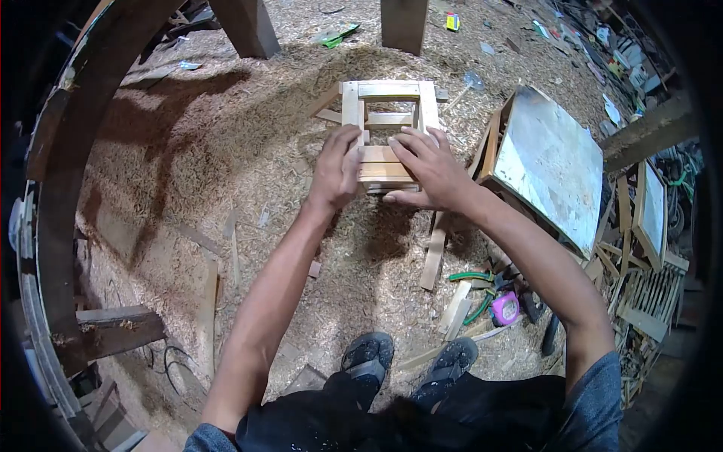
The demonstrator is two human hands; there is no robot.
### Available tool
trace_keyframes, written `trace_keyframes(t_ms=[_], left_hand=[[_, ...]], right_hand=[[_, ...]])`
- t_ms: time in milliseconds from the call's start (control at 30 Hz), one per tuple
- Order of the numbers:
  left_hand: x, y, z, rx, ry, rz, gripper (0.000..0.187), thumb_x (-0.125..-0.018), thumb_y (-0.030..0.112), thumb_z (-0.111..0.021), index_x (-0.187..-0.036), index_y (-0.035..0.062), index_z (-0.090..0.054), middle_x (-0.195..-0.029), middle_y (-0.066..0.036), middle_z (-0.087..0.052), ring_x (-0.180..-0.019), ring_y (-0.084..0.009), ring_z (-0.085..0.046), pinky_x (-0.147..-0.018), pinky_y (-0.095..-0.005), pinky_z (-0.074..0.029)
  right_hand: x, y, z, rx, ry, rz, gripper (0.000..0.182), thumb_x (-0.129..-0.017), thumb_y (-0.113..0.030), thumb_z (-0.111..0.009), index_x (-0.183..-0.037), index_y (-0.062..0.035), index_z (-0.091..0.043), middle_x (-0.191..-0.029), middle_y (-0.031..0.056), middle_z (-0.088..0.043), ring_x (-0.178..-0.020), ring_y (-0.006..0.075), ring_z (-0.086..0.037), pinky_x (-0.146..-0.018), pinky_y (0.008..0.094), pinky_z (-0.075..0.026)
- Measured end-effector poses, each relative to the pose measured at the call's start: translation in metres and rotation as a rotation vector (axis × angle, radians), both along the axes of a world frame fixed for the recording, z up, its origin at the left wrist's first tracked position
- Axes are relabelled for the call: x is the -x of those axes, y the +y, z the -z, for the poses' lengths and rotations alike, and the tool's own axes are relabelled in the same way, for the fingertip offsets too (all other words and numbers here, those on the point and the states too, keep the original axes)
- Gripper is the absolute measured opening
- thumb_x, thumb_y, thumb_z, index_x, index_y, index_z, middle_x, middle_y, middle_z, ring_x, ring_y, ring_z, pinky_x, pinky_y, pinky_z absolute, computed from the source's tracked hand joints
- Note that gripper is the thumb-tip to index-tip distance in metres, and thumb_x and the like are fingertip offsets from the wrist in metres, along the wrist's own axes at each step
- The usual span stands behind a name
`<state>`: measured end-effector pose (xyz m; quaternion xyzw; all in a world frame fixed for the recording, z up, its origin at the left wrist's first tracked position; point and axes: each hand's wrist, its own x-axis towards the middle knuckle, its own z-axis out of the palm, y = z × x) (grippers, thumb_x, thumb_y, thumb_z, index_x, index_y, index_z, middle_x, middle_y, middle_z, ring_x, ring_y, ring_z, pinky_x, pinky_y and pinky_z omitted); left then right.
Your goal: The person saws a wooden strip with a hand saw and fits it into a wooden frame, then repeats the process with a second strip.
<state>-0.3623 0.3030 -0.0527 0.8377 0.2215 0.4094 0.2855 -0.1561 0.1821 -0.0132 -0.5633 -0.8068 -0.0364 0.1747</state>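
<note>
1. Fingers (349,143) of the left hand (337,169) lay flat against the left side of the small wooden frame (388,113), loosely curled, pressing rather than wrapped round it.
2. Right hand (428,169) was spread on the frame's slats from the right, fingers splayed, thumb under the near edge.
3. I saw the frame standing on the sawdust floor (226,151), just ahead of both sandals (369,358).
4. A board-topped stool (550,166) lay tipped just right of it; a purple tape measure (504,307) lay nearer the feet.
</note>
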Motion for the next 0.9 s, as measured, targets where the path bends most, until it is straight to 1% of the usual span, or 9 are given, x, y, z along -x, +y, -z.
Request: trace_keyframes(t_ms=[100, 200, 233, 267, 300, 500, 733, 867, 900], left_hand=[[-0.005, -0.002, -0.003, 0.142, -0.130, -0.145, 0.049, -0.104, 0.037, -0.039, -0.129, -0.0029, -0.055, -0.124, -0.021, -0.059, -0.121, -0.0324, -0.055, -0.105, -0.0407, -0.041], [-0.022, 0.004, 0.010, 0.374, -0.274, -0.414, 0.057, -0.104, 0.046, -0.039, -0.123, -0.0045, -0.059, -0.119, -0.025, -0.063, -0.112, -0.0384, -0.060, -0.099, -0.0431, -0.045], [-0.019, 0.002, 0.003, 0.657, -0.182, -0.327, 0.072, -0.104, 0.058, -0.029, -0.119, -0.0042, -0.063, -0.112, -0.027, -0.067, -0.108, -0.0388, -0.063, -0.096, -0.0442, -0.046], [-0.016, 0.001, 0.009, 0.692, -0.074, -0.345, 0.075, -0.103, 0.060, -0.027, -0.117, -0.0039, -0.064, -0.109, -0.027, -0.068, -0.107, -0.0388, -0.064, -0.094, -0.0445, -0.046], [-0.017, 0.009, 0.010, 0.717, 0.021, -0.360, 0.078, -0.103, 0.062, -0.025, -0.115, -0.0036, -0.065, -0.107, -0.028, -0.068, -0.106, -0.0387, -0.065, -0.093, -0.0447, -0.047], [-0.015, 0.004, 0.018, 0.751, 0.029, -0.411, 0.076, -0.103, 0.058, -0.033, -0.085, -0.0059, -0.070, -0.074, -0.026, -0.066, -0.072, -0.0360, -0.066, -0.072, -0.0490, -0.047], [-0.019, 0.001, -0.002, 0.683, 0.084, -0.420, 0.070, -0.104, 0.052, -0.032, -0.093, -0.0055, -0.069, -0.083, -0.026, -0.068, -0.081, -0.0407, -0.067, -0.077, -0.0478, -0.048], [-0.018, 0.004, -0.007, 0.735, 0.160, -0.345, 0.069, -0.105, 0.051, -0.029, -0.102, -0.0048, -0.069, -0.091, -0.026, -0.070, -0.091, -0.0406, -0.068, -0.084, -0.0468, -0.048], [-0.020, 0.002, -0.008, 0.717, 0.112, -0.307, 0.069, -0.105, 0.051, -0.029, -0.104, -0.0054, -0.069, -0.093, -0.027, -0.070, -0.093, -0.0404, -0.068, -0.085, -0.0464, -0.048]], right_hand=[[0.006, 0.015, -0.002, 0.034, 0.172, -0.014, 0.059, -0.091, -0.041, -0.065, -0.132, 0.0001, -0.055, -0.127, 0.0192, -0.058, -0.123, 0.0356, -0.054, -0.106, 0.0487, -0.038], [0.005, 0.044, 0.007, 0.044, 0.331, -0.099, 0.038, -0.093, -0.023, -0.064, -0.124, -0.0015, -0.063, -0.114, 0.0198, -0.065, -0.101, 0.0373, -0.065, -0.088, 0.0424, -0.052], [0.005, 0.051, 0.009, 0.111, 0.374, -0.117, 0.037, -0.093, -0.020, -0.065, -0.124, -0.0012, -0.063, -0.113, 0.0203, -0.066, -0.100, 0.0372, -0.065, -0.087, 0.0416, -0.053], [0.007, 0.051, 0.014, 0.187, 0.419, -0.135, 0.035, -0.093, -0.017, -0.065, -0.125, -0.0010, -0.064, -0.112, 0.0208, -0.066, -0.099, 0.0371, -0.066, -0.086, 0.0409, -0.053], [0.010, 0.054, 0.015, 0.107, 0.504, -0.134, 0.025, -0.091, -0.022, -0.067, -0.110, -0.0065, -0.071, -0.100, 0.0175, -0.069, -0.086, 0.0370, -0.068, -0.077, 0.0433, -0.055], [0.005, 0.061, 0.011, 0.344, 0.472, -0.248, 0.029, -0.095, -0.017, -0.065, -0.120, -0.0028, -0.066, -0.108, 0.0174, -0.067, -0.094, 0.0312, -0.065, -0.083, 0.0371, -0.051], [0.013, 0.066, 0.011, 0.269, 0.486, -0.209, 0.021, -0.090, -0.017, -0.071, -0.106, -0.0042, -0.070, -0.105, 0.0159, -0.069, -0.091, 0.0330, -0.068, -0.079, 0.0399, -0.055], [0.006, 0.067, -0.009, 0.472, 0.554, -0.184, 0.020, -0.091, -0.013, -0.068, -0.109, -0.0035, -0.070, -0.108, 0.0161, -0.070, -0.096, 0.0316, -0.068, -0.087, 0.0391, -0.052], [-0.005, 0.071, -0.006, 0.547, 0.603, -0.225, 0.029, -0.094, -0.016, -0.067, -0.121, -0.0068, -0.069, -0.112, 0.0154, -0.070, -0.102, 0.0265, -0.067, -0.091, 0.0372, -0.052]])
